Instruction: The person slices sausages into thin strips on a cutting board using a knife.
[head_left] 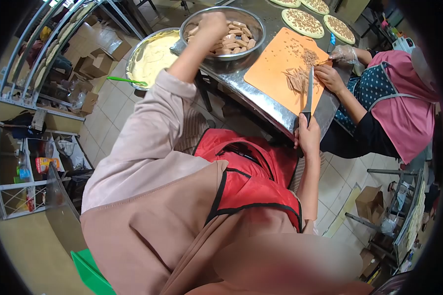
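My left hand (pixel 214 25) is over a steel bowl (pixel 262 37) heaped with short, pale brown sausage pieces (pixel 236 39). Its fingers curl down among the pieces, and whatever they grip is hidden. My right hand (pixel 308 133) is closed round the black handle of a knife (pixel 309 93), at the near edge of the table. The blade points away over an orange cutting board (pixel 266 64). On the board lie thin sausage strips (pixel 296 80) left of the blade and finely chopped bits (pixel 307 56) farther back.
Opposite, a co-worker in a pink top has a gloved hand (pixel 344 54) and a bare hand (pixel 329 78) at the board's right edge. Topped dough rounds (pixel 302 23) lie behind the board. A basin of pale yellow mixture (pixel 152 54) with a green-handled utensil (pixel 125 80) stands left.
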`<state>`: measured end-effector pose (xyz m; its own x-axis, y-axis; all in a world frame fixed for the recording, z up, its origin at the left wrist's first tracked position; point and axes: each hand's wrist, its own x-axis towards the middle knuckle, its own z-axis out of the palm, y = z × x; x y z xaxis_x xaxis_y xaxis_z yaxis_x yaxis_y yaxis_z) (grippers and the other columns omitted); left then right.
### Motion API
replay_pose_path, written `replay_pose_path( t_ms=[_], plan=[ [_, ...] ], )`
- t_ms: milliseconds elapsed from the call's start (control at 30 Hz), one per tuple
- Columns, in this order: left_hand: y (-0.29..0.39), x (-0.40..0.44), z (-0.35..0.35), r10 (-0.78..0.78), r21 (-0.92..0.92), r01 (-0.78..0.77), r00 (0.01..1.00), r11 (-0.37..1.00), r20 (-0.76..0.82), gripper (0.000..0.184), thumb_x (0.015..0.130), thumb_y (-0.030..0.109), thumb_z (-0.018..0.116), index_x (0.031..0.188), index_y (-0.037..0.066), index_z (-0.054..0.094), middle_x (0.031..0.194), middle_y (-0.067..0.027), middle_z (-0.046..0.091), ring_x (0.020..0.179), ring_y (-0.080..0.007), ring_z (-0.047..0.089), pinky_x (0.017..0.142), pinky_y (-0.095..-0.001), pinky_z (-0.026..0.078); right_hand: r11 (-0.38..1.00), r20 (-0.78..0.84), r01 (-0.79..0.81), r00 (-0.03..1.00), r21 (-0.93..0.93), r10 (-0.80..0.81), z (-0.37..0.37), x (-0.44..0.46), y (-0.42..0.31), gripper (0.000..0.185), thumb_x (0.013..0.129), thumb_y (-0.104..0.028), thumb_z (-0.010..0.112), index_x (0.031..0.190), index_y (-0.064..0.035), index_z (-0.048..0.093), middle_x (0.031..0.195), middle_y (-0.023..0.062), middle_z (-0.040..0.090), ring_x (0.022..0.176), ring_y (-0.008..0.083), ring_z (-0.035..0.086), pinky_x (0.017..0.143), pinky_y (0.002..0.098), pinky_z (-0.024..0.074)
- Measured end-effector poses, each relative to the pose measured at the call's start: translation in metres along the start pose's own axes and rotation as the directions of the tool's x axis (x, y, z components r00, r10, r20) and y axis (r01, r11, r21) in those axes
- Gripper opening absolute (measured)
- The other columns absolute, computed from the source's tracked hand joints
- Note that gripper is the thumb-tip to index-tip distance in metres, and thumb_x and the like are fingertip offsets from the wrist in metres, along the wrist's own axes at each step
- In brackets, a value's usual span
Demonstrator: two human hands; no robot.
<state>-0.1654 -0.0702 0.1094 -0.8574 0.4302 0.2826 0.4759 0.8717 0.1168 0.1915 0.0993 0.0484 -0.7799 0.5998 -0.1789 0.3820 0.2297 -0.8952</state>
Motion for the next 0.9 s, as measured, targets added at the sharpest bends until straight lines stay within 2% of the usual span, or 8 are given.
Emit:
replay_pose_path(
  t_ms=[133, 233, 433, 533, 567, 667, 767, 900],
  plan=[
    [-0.071, 0.058, 0.055, 0.03, 0.052, -0.037, 0.99, 0.998, 0.136, 0.028, 0.077, 0.013, 0.06, 0.099, -0.001, 0.069, 0.102, -0.0236, 0.065, 0.101, -0.0351, 0.063, 0.087, -0.0391, 0.052, 0.991, -0.013, 0.001, 1.0, 0.135, 0.0, -0.002, -0.004, 0.006, 0.024, 0.095, -0.022, 0.052, 0.087, 0.0006, 0.051, 0.052, 0.0052, 0.05, 0.035, 0.0127, 0.046, 0.03, 0.0284, 0.037],
    [-0.066, 0.046, 0.055, 0.152, -0.076, -0.143, 0.98, 0.987, 0.128, 0.024, 0.076, 0.02, 0.066, 0.096, 0.007, 0.071, 0.098, -0.019, 0.067, 0.093, -0.0317, 0.066, 0.085, -0.0407, 0.051, 0.991, -0.014, 0.013, 1.0, 0.135, -0.011, -0.001, -0.005, 0.006, 0.024, 0.095, -0.022, 0.052, 0.087, 0.0004, 0.051, 0.052, 0.0049, 0.05, 0.035, 0.0123, 0.046, 0.03, 0.0284, 0.0367],
    [-0.042, 0.049, 0.049, 0.107, 0.124, -0.145, 0.958, 0.982, 0.267, 0.031, 0.076, 0.019, 0.065, 0.098, -0.001, 0.069, 0.1, -0.0259, 0.064, 0.098, -0.0366, 0.063, 0.085, -0.0405, 0.051, 0.992, -0.008, 0.016, 1.0, 0.123, -0.015, -0.001, -0.007, 0.009, 0.024, 0.095, -0.023, 0.053, 0.085, -0.0007, 0.05, 0.052, 0.0049, 0.05, 0.035, 0.0124, 0.046, 0.031, 0.0284, 0.0373],
    [-0.054, 0.077, 0.077, 0.076, -0.009, -0.076, 0.985, 0.997, 0.156, 0.031, 0.076, 0.022, 0.069, 0.099, 0.001, 0.069, 0.084, -0.0197, 0.069, 0.08, -0.0293, 0.068, 0.074, -0.0386, 0.053, 0.992, -0.013, 0.028, 1.0, 0.124, -0.027, -0.001, -0.007, 0.01, 0.024, 0.095, -0.023, 0.053, 0.086, -0.0009, 0.05, 0.053, 0.0049, 0.05, 0.036, 0.0124, 0.047, 0.032, 0.0285, 0.0377],
    [-0.05, 0.072, 0.066, 0.028, -0.23, 0.019, 0.98, 0.973, 0.198, 0.032, 0.077, 0.02, 0.069, 0.102, 0.0, 0.067, 0.08, -0.0167, 0.068, 0.077, -0.0252, 0.067, 0.072, -0.0363, 0.054, 0.992, -0.013, 0.03, 1.0, 0.127, -0.028, -0.001, -0.008, 0.01, 0.024, 0.095, -0.022, 0.053, 0.086, -0.0009, 0.05, 0.053, 0.0049, 0.05, 0.036, 0.0124, 0.047, 0.032, 0.0285, 0.0378],
    [-0.035, 0.04, 0.009, 0.048, -0.686, 0.216, 0.938, 0.695, 0.343, 0.038, 0.081, 0.009, 0.068, 0.117, 0.001, 0.058, 0.076, -0.0034, 0.062, 0.068, -0.0089, 0.059, 0.067, -0.025, 0.053, 0.989, -0.015, 0.031, 0.999, 0.147, -0.029, -0.001, -0.009, 0.008, 0.023, 0.095, -0.022, 0.053, 0.086, -0.001, 0.05, 0.052, 0.0047, 0.05, 0.036, 0.0124, 0.047, 0.032, 0.0282, 0.0379],
    [-0.035, 0.02, -0.008, 0.237, -0.915, 0.306, 0.899, 0.263, 0.369, 0.032, 0.084, 0.002, 0.063, 0.115, 0.001, 0.057, 0.093, -0.0108, 0.064, 0.08, -0.0153, 0.067, 0.069, -0.0273, 0.057, 0.99, -0.006, 0.027, 1.0, 0.136, -0.027, -0.001, -0.008, 0.007, 0.024, 0.095, -0.022, 0.053, 0.086, -0.001, 0.049, 0.052, 0.0046, 0.05, 0.036, 0.0123, 0.047, 0.032, 0.028, 0.0377],
    [0.011, -0.049, -0.022, 0.314, -0.953, 0.303, 0.906, -0.012, 0.284, 0.026, 0.083, -0.004, 0.064, 0.107, 0.002, 0.057, 0.101, -0.0076, 0.063, 0.093, -0.0163, 0.065, 0.081, -0.0273, 0.056, 0.992, -0.014, 0.036, 0.999, 0.122, -0.035, 0.0, -0.007, 0.007, 0.024, 0.096, -0.023, 0.052, 0.085, -0.0011, 0.05, 0.051, 0.0035, 0.05, 0.035, 0.0115, 0.046, 0.031, 0.0272, 0.0369]
  ],
)
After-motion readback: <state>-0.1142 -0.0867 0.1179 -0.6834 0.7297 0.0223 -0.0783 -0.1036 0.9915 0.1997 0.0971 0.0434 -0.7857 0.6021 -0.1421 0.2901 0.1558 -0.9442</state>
